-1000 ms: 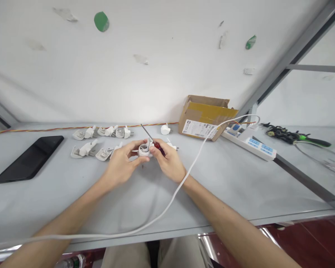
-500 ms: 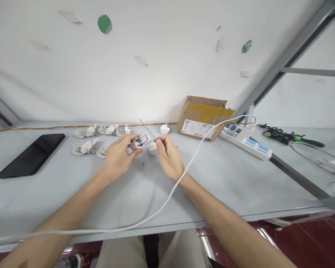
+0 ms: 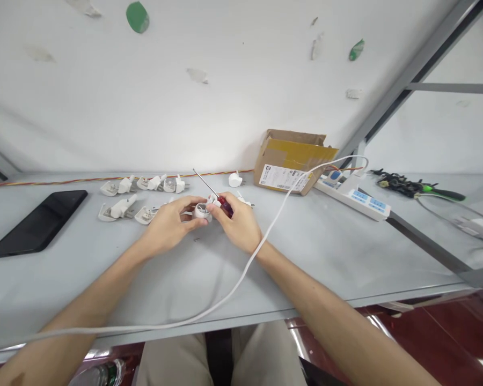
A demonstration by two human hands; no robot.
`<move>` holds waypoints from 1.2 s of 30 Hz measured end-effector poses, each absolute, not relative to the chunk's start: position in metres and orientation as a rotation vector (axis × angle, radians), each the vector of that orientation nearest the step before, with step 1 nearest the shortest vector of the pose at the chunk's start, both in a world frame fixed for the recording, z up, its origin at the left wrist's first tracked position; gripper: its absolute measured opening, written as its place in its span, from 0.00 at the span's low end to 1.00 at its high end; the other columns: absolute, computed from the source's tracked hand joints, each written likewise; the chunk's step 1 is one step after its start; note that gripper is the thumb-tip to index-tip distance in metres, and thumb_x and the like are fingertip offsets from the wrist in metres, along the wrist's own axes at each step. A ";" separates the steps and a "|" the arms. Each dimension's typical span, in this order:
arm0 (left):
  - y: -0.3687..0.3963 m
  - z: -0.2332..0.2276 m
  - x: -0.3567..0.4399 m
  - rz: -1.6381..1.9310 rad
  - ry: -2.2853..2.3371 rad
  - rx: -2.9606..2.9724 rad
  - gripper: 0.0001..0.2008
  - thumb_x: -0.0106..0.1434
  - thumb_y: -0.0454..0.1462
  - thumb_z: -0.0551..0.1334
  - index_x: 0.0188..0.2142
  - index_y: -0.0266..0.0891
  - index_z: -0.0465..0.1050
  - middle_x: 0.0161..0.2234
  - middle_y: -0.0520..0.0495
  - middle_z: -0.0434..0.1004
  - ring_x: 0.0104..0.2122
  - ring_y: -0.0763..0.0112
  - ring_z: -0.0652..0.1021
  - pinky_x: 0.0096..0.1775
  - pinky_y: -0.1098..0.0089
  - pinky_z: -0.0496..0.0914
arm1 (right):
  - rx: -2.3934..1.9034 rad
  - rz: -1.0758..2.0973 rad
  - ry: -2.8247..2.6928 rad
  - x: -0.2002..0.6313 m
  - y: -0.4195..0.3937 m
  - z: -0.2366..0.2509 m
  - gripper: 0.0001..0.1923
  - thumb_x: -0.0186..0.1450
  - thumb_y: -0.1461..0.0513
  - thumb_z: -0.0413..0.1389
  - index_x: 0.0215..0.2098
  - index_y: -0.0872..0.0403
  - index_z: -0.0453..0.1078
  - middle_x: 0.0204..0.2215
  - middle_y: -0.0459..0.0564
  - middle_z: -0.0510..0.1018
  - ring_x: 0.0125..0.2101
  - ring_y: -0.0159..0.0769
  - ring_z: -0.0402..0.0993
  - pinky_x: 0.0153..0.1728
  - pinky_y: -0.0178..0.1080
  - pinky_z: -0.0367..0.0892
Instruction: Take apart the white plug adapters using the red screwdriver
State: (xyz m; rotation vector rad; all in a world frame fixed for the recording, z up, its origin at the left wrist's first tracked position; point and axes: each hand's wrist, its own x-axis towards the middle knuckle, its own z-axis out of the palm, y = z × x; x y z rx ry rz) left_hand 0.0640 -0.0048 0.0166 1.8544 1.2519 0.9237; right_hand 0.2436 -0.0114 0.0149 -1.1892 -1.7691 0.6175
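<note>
My left hand [image 3: 167, 224] pinches a small white plug housing [image 3: 202, 210] above the grey tabletop [image 3: 326, 252]. My right hand [image 3: 237, 225] meets it from the right, gripping a red-handled screwdriver [image 3: 224, 204] whose thin metal shaft slants up and left. Fingers of the right hand also touch the white housing. A tiny dark screw [image 3: 196, 239] lies on the table just under the hands. A white cable [image 3: 282, 214] runs across my right wrist.
Several white plug parts [image 3: 121, 210] lie in two rows to the left, one more [image 3: 235, 180] behind the hands. A black phone [image 3: 38, 221] is far left. A cardboard box [image 3: 292, 162], a power strip [image 3: 356, 198] and a dark tool bundle [image 3: 410, 187] sit to the right.
Half a second ago my hands were apart, the left holding an open housing and the right a white piece with the screwdriver. Now they are together again on the housing.
</note>
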 end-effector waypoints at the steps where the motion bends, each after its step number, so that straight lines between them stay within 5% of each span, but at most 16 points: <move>1: -0.005 0.017 0.064 0.902 1.270 1.862 0.24 0.53 0.46 0.65 0.50 0.46 0.72 0.45 0.46 0.76 0.44 0.61 0.76 0.48 0.61 0.70 | -1.198 0.614 -1.767 0.244 -0.011 0.014 0.14 0.64 0.51 0.53 0.38 0.53 0.69 0.25 0.42 0.70 0.25 0.29 0.62 0.28 0.33 0.59; 11: -0.006 0.026 0.062 1.033 1.343 1.752 0.23 0.53 0.46 0.66 0.49 0.46 0.73 0.47 0.46 0.76 0.46 0.61 0.75 0.49 0.61 0.69 | -1.205 0.637 -1.581 0.245 -0.009 0.013 0.12 0.68 0.54 0.46 0.41 0.53 0.63 0.35 0.47 0.73 0.34 0.32 0.69 0.36 0.36 0.63; 17: -0.001 0.028 0.056 1.338 1.173 1.385 0.24 0.55 0.44 0.65 0.51 0.44 0.71 0.46 0.45 0.76 0.44 0.62 0.77 0.51 0.58 0.69 | -1.073 0.822 -1.415 0.255 -0.005 0.027 0.11 0.63 0.53 0.54 0.36 0.52 0.68 0.27 0.43 0.72 0.24 0.27 0.65 0.24 0.32 0.61; 23: 0.000 0.035 0.057 1.466 0.900 1.227 0.09 0.57 0.38 0.63 0.37 0.36 0.75 0.45 0.44 0.74 0.46 0.64 0.75 0.51 0.61 0.70 | -0.944 0.901 -1.232 0.258 -0.007 0.037 0.15 0.60 0.50 0.58 0.30 0.54 0.70 0.18 0.40 0.65 0.17 0.24 0.58 0.16 0.30 0.54; 31: 0.004 0.039 0.054 1.524 0.913 0.943 0.03 0.55 0.32 0.57 0.31 0.36 0.68 0.37 0.46 0.72 0.28 0.74 0.73 0.27 0.71 0.68 | -1.026 0.863 -1.285 0.256 -0.009 0.035 0.19 0.60 0.47 0.56 0.31 0.55 0.70 0.20 0.42 0.69 0.17 0.25 0.59 0.17 0.31 0.57; 36: 0.006 0.038 0.053 1.516 0.897 0.876 0.02 0.57 0.33 0.56 0.31 0.37 0.65 0.35 0.48 0.70 0.26 0.76 0.72 0.25 0.72 0.64 | -1.120 0.732 -1.530 0.251 -0.014 0.031 0.20 0.64 0.46 0.50 0.30 0.54 0.68 0.22 0.44 0.71 0.20 0.27 0.64 0.22 0.31 0.60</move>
